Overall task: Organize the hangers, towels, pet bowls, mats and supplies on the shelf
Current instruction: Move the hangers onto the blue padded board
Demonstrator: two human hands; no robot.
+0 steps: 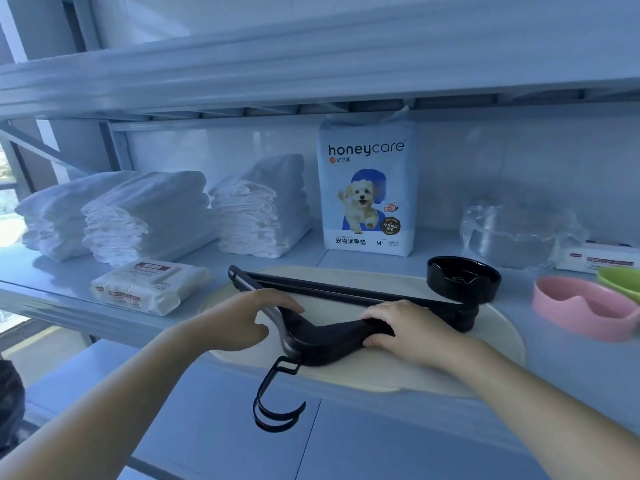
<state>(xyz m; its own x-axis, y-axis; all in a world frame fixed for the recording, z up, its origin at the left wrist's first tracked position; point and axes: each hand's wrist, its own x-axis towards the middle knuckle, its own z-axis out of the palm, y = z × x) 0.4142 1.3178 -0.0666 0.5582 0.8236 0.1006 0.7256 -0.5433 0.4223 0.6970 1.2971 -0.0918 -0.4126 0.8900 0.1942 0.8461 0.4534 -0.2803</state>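
Observation:
A stack of black hangers [325,332] lies flat on a cream oval mat [495,327] at the shelf's front edge, hooks hanging over the edge toward me. My left hand [242,318] grips the hangers' left shoulder. Fingers of my right hand [405,327] curl around the right shoulder. A black pet bowl [464,277] stands on the mat just behind the hangers' right end. Folded white towels [145,216] are stacked at the back left, with another pile [263,216] beside them.
A honeycare pet-pad pack [369,192] stands upright at the back middle. A wipes pack [149,285] lies front left. At the right are a pink bowl [585,306], a green bowl [621,278], clear bowls in plastic [516,230] and another wipes pack [599,259]. An upper shelf [311,77] hangs overhead.

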